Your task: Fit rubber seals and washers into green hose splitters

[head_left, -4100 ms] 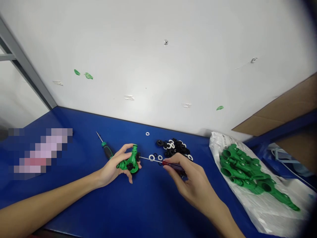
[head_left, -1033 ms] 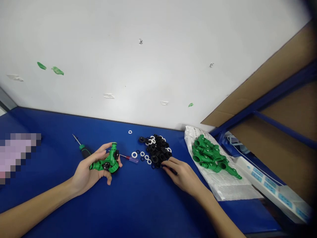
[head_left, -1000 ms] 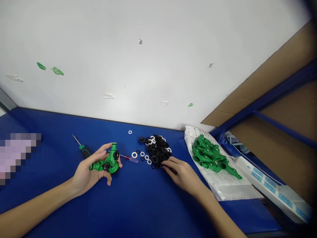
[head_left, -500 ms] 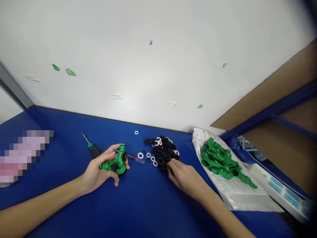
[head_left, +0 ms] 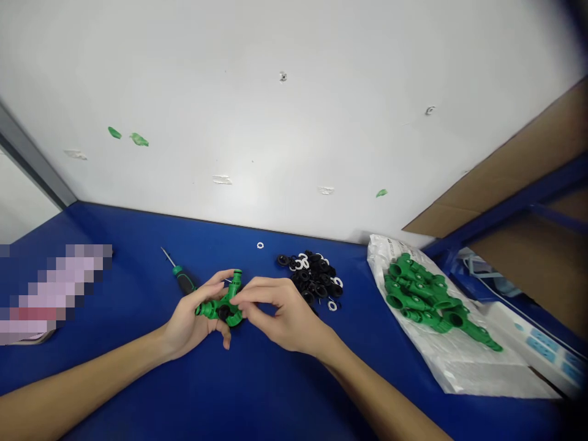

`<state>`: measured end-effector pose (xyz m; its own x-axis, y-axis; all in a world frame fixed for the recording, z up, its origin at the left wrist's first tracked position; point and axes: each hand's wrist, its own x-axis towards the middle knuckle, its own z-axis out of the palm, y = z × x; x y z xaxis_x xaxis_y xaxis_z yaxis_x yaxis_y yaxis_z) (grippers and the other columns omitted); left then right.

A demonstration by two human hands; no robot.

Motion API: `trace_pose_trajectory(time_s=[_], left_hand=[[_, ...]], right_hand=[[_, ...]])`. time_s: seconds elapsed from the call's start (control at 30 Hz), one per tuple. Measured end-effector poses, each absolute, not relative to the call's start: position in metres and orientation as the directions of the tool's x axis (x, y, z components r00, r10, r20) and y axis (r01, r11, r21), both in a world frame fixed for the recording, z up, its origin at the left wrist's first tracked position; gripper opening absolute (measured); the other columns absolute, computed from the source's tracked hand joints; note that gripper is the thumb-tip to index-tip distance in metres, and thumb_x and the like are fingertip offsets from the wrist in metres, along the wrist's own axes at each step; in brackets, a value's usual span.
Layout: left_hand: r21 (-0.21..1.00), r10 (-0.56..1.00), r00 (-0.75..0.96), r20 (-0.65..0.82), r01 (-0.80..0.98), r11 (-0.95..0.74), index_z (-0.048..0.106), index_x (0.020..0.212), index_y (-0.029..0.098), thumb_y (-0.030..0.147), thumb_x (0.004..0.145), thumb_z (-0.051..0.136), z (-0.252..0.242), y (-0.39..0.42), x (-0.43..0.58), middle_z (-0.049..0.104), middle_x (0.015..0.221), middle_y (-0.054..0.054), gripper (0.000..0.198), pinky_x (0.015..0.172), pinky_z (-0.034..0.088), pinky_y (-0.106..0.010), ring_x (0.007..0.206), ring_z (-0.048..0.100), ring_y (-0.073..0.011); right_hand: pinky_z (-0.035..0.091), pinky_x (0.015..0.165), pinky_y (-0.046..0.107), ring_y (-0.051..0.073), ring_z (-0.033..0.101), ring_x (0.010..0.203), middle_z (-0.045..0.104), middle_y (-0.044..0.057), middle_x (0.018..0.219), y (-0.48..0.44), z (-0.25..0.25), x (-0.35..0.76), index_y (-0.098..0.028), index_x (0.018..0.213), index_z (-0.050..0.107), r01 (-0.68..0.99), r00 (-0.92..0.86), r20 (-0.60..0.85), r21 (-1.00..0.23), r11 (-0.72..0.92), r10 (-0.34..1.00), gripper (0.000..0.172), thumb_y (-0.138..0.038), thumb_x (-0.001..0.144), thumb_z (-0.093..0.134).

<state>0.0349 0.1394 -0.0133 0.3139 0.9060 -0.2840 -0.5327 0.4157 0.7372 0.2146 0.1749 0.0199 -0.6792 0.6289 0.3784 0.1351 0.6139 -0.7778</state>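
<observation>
Holding the fitting (head_left: 222, 303) in our left hand (head_left: 197, 315), we keep its neck pointing up, fingers and thumb clamped around its sides. It sits over the blue table (head_left: 275, 392), between the screwdriver (head_left: 185, 282) and the pile of rings (head_left: 316, 278). We bring our right hand (head_left: 289, 315) to the fitting's right side, thumb and fingertips drawn close together against it; we cannot tell whether they pinch a small part, since the fingers hide that spot. The screwdriver lies just behind our left hand, its tip toward the white wall (head_left: 275, 135). The rings, black and white, lie heaped beyond our right hand, and one white ring (head_left: 258, 245) lies apart, nearer the wall. To our right, more fittings (head_left: 420, 294) rest on the plastic bag (head_left: 459, 367).
</observation>
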Motion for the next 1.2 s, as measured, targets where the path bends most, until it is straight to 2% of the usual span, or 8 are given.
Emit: trace_pose_trajectory(time_s=[0.13, 0.23, 0.33, 0.67, 0.9, 1.07, 1.2], left_hand=[[0.715, 0.908, 0.291, -0.302, -0.561, 0.418, 0.050, 0.126, 0.020, 0.030, 0.092, 0.046, -0.015, 0.140, 0.036, 0.063, 0.075, -0.005, 0.036, 0.043, 0.056, -0.036, 0.059, 0.060, -0.0217], [0.692, 0.904, 0.292, -0.312, -0.583, 0.426, 0.053, 0.123, 0.021, 0.030, 0.091, 0.047, -0.016, 0.141, 0.036, 0.062, 0.078, -0.005, 0.033, 0.043, 0.056, -0.036, 0.056, 0.060, -0.0201], [0.682, 0.905, 0.300, -0.302, -0.595, 0.425, 0.053, 0.124, 0.022, 0.030, 0.091, 0.048, -0.017, 0.140, 0.037, 0.062, 0.079, -0.004, 0.034, 0.043, 0.057, -0.036, 0.057, 0.060, -0.0196], [0.678, 0.905, 0.280, -0.320, -0.600, 0.425, 0.049, 0.123, 0.022, 0.029, 0.094, 0.041, -0.018, 0.139, 0.040, 0.060, 0.076, -0.003, 0.031, 0.043, 0.056, -0.036, 0.054, 0.060, -0.0190], [0.686, 0.905, 0.271, -0.330, -0.590, 0.426, 0.050, 0.122, 0.021, 0.031, 0.093, 0.042, -0.017, 0.141, 0.039, 0.061, 0.079, -0.004, 0.032, 0.041, 0.056, -0.035, 0.052, 0.060, -0.0187], [0.703, 0.907, 0.294, -0.300, -0.575, 0.419, 0.047, 0.126, 0.022, 0.032, 0.093, 0.042, -0.016, 0.140, 0.039, 0.063, 0.077, -0.004, 0.034, 0.042, 0.056, -0.035, 0.053, 0.061, -0.0198], [0.714, 0.910, 0.280, -0.304, -0.565, 0.413, 0.046, 0.125, 0.021, 0.031, 0.094, 0.041, -0.016, 0.139, 0.040, 0.064, 0.076, -0.004, 0.033, 0.042, 0.055, -0.035, 0.050, 0.060, -0.0190]], right_hand=[[0.054, 0.060, 0.024, 0.013, 0.066, 0.064, 0.073, 0.004, 0.075, 0.173, 0.015, 0.207, -0.016, 0.087, 0.074, 0.099, -0.602, 0.469, -0.760, 0.643, 0.647, 0.014, -0.017, 0.090, 0.060], [0.056, 0.064, 0.026, 0.015, 0.069, 0.070, 0.075, 0.005, 0.082, 0.169, 0.004, 0.207, -0.019, 0.088, 0.076, 0.085, -0.519, 0.592, -0.682, 0.727, 0.616, 0.012, -0.020, 0.089, 0.064], [0.057, 0.064, 0.027, 0.015, 0.069, 0.070, 0.075, 0.006, 0.084, 0.168, -0.006, 0.206, -0.021, 0.090, 0.076, 0.109, -0.485, 0.651, -0.618, 0.779, 0.584, 0.013, -0.020, 0.090, 0.064], [0.056, 0.068, 0.031, 0.016, 0.065, 0.073, 0.072, 0.006, 0.085, 0.170, -0.017, 0.202, -0.020, 0.097, 0.074, 0.136, -0.521, 0.684, -0.524, 0.841, 0.510, 0.014, -0.018, 0.091, 0.062], [0.055, 0.069, 0.030, 0.016, 0.066, 0.076, 0.073, 0.007, 0.088, 0.171, -0.007, 0.207, -0.020, 0.097, 0.074, 0.086, -0.573, 0.619, -0.607, 0.790, 0.537, 0.019, -0.011, 0.089, 0.059], [0.053, 0.064, 0.028, 0.015, 0.062, 0.068, 0.072, 0.005, 0.078, 0.169, -0.007, 0.206, -0.017, 0.095, 0.070, 0.118, -0.565, 0.589, -0.635, 0.763, 0.578, 0.012, -0.013, 0.089, 0.060], [0.054, 0.070, 0.030, 0.015, 0.063, 0.073, 0.071, 0.005, 0.080, 0.168, -0.006, 0.205, -0.017, 0.090, 0.066, 0.111, -0.594, 0.637, -0.541, 0.834, 0.492, 0.010, -0.010, 0.089, 0.059]])
